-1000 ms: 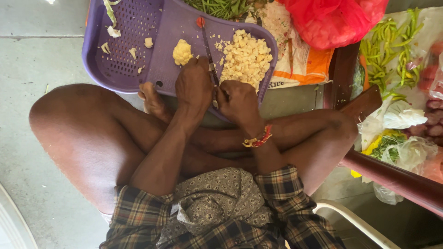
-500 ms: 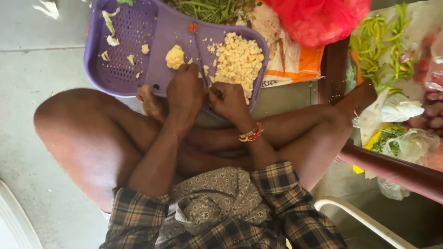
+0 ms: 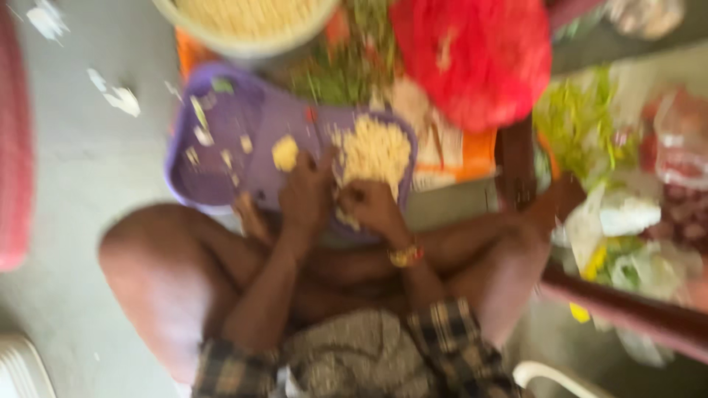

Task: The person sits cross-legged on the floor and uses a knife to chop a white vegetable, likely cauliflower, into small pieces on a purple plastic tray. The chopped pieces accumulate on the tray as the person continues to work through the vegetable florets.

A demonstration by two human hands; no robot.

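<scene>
Head view is blurry. A person sits cross-legged on the floor (image 3: 81, 177) with 2 hands on a purple tray (image 3: 214, 158). The left hand (image 3: 306, 193) rests on the tray at about 6 o'clock, fingers curled, but I cannot tell what it holds. The right hand (image 3: 372, 206) is curled too, touching the pile of chopped yellow bits (image 3: 372, 151) at its 12 o'clock. A small yellow lump (image 3: 285, 153) sits at 11 o'clock from the left hand. A red bag (image 3: 472, 55) lies at 1 o'clock, green vegetables (image 3: 579, 121) at 2 o'clock.
</scene>
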